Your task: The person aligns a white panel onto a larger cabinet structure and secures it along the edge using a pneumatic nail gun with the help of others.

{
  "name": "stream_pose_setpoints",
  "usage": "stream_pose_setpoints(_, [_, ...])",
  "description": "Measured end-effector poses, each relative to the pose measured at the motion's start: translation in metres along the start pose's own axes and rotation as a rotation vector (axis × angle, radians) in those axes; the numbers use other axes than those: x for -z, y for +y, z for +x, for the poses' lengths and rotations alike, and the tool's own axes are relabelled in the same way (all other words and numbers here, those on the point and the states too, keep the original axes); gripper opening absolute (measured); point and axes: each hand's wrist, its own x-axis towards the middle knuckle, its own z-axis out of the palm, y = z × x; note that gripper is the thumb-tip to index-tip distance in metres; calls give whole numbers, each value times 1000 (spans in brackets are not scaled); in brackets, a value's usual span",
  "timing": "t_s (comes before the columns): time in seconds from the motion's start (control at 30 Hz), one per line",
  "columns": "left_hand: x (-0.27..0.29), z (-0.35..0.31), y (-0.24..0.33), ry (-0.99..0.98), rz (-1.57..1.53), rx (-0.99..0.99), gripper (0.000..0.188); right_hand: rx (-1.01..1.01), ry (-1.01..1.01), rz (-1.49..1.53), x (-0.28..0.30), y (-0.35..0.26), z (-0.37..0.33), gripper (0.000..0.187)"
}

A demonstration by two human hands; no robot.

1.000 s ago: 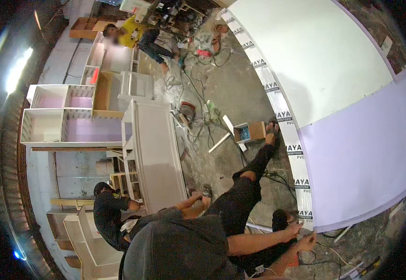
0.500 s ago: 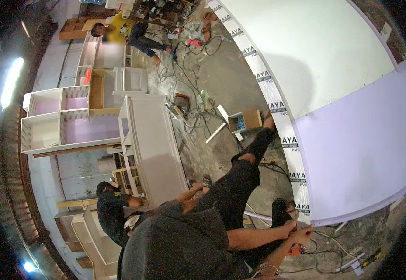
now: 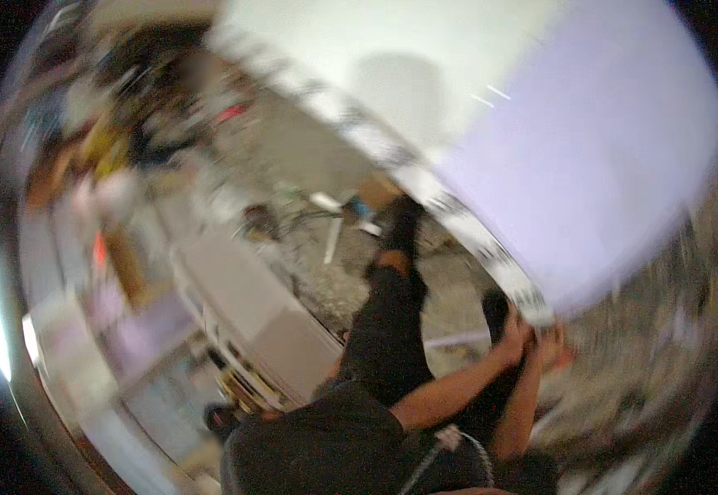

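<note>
A large panel (image 3: 590,173), part white and part pale purple, slants across the upper right. Along its near-left side runs a white edge strip (image 3: 433,194) with dark print. My left hand (image 3: 510,340) is at the strip's lower end, its fingers curled in. Right beside it, at the panel's bottom corner, my right hand (image 3: 547,346) is also closed. Blur hides what, if anything, is pinched in them. Something orange (image 3: 567,357) shows just past my right hand.
My outstretched leg (image 3: 392,313) lies along the floor. An open carton (image 3: 379,194) and a white strip (image 3: 334,239) lie beyond it. A long pale cabinet (image 3: 251,305) stands to the left, shelving (image 3: 111,338) behind it. A person in yellow (image 3: 103,148) sits at the far left.
The view has swung round and blurred, so the panel now slants more steeply. My hands stay at its corner, the right one still close beside the left.
</note>
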Motion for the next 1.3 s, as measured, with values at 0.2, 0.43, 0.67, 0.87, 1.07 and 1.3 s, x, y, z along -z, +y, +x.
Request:
stream_pose_setpoints(0.2, [24,38,40,-331,-598,657,109,-122,348,14,-62,-15,-1,17])
stream_pose_setpoints(0.43, [36,16,41,-417,-85,741,112,-102,534,389,-52,-25,-22,26])
stream_pose_setpoints(0.67, [30,61,49,-278,129,715,85,-297,335,496,-64,-29,-69,29])
stream_pose_setpoints(0.87, [32,100,31,-182,530,560,97,-346,265,445,-59,-23,-38,26])
stream_pose_setpoints(1.07, [24,69,18,-5,717,333,82,-160,235,538,-53,1,-46,22])
stream_pose_setpoints(1.3, [32,72,21,51,664,349,71,-225,217,628,-42,3,-46,28])
